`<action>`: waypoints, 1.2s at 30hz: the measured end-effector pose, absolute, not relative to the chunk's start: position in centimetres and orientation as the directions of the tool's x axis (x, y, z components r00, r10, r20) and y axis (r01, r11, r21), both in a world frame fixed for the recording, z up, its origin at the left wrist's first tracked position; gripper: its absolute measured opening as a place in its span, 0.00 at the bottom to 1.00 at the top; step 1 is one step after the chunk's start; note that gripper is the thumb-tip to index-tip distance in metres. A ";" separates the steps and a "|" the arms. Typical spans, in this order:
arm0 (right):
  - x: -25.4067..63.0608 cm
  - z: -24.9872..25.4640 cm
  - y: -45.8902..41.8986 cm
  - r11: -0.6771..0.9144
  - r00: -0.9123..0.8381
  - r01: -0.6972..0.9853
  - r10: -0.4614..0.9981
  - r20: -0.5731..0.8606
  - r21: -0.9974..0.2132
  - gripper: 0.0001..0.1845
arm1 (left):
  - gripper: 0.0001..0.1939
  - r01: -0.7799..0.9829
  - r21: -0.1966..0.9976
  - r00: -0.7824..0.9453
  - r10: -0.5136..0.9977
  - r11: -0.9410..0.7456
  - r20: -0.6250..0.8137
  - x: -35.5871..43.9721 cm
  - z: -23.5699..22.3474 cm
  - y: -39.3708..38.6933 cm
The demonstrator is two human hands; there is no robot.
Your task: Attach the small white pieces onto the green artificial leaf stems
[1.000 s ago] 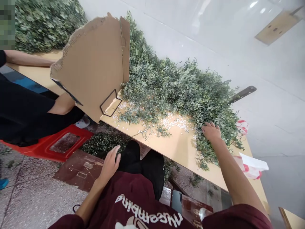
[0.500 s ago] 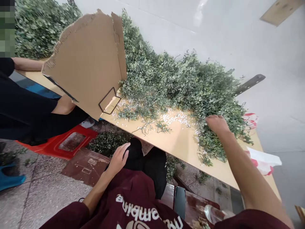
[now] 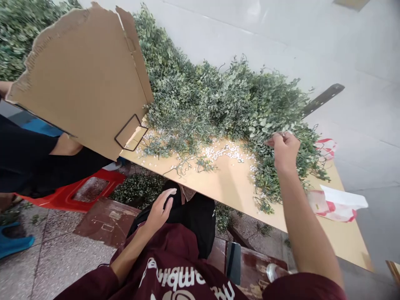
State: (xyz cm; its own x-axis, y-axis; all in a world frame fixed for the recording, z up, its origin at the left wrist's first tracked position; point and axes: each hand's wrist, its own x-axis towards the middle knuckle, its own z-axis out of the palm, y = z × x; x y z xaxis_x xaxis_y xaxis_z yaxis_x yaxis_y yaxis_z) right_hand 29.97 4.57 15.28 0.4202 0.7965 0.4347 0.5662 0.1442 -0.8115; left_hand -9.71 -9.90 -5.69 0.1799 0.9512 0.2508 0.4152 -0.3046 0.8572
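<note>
My right hand (image 3: 286, 152) reaches over the table into the heap of small-leaved greenery (image 3: 218, 91), its fingers pinched on a leafy sprig (image 3: 264, 127). Exactly which stem lies between the fingertips is partly hidden. My left hand (image 3: 160, 210) rests by my thigh below the table edge, fingers loosely spread with nothing in them. Small white bits (image 3: 225, 152) are strewn over the table (image 3: 231, 183) in front of the heap. Loose wiry stems (image 3: 184, 164) lie near the front edge.
A torn cardboard sheet (image 3: 84, 79) stands at the left, a black wire frame (image 3: 131, 132) at its lower corner. Beyond it sits another person (image 3: 25, 154). A red-and-white paper packet (image 3: 337, 204) lies on the right; a dark metal strip (image 3: 325, 99) sticks out behind. A phone (image 3: 233, 262) is below.
My right hand has moved up and slightly inward in the greenery, now pinching a sprig. My left hand stays by my thigh. The view has shifted a little.
</note>
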 end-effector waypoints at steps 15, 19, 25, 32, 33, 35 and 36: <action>12.2 1.4 -9.8 0.072 0.054 0.526 0.992 0.118 -0.848 0.10 | 0.15 0.191 0.926 0.332 0.909 -0.325 0.250 -2.0 1.5 -7.2; 15.6 1.5 -8.2 0.018 -0.017 0.517 1.000 0.010 -0.856 0.15 | 0.17 0.114 0.906 0.271 0.890 -0.408 0.367 -0.7 1.9 -5.0; 22.1 1.8 -3.1 -0.269 0.392 0.763 0.916 0.089 -0.588 0.22 | 0.14 -0.117 0.947 0.304 0.897 -0.300 0.321 1.2 1.7 -2.8; 24.1 2.4 0.4 -0.398 0.481 0.765 0.876 0.038 -0.507 0.15 | 0.23 -0.082 0.995 0.476 0.879 0.065 -0.018 2.2 -0.1 -1.2; 24.2 2.3 0.5 -0.401 0.482 0.764 0.875 0.034 -0.506 0.14 | 0.24 -0.082 0.994 0.484 0.875 0.070 -0.022 2.2 0.0 -1.0; 24.3 2.2 0.4 -0.406 0.490 0.760 0.871 0.036 -0.508 0.14 | 0.25 -0.087 0.993 0.512 0.859 0.079 -0.024 2.0 0.2 -0.6; 24.4 2.2 0.4 -0.410 0.495 0.756 0.868 0.036 -0.510 0.15 | 0.25 -0.086 0.993 0.531 0.847 0.084 -0.026 2.0 0.3 -0.5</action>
State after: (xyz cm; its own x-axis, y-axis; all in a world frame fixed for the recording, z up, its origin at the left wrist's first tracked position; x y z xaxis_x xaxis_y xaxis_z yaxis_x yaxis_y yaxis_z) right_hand 24.38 0.36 2.18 0.4947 0.8683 0.0363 0.7565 -0.4097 -0.5098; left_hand 2.01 -0.47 0.35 0.5313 0.8468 -0.0256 -0.0864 0.0842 0.9927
